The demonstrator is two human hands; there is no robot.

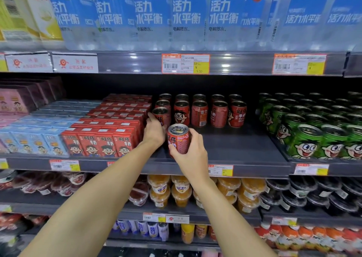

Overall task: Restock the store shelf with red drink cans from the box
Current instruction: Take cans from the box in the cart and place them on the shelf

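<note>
Several red drink cans (199, 112) stand in rows at the back of the dark middle shelf (235, 149). My left hand (154, 132) grips the front can of the leftmost row (160, 114), fingers curled round its left side. My right hand (191, 153) holds another red can (177, 139) upright near the shelf's front, just in front of that row; whether it touches the shelf I cannot tell. The box is not in view.
Red milk cartons (105, 139) sit tight to the left of the cans, with blue cartons (29, 139) beyond. Green cans (323, 137) fill the right side. Bare shelf lies between red and green cans. Blue-labelled water bottles (186, 16) stand above, fruit cups (195, 192) below.
</note>
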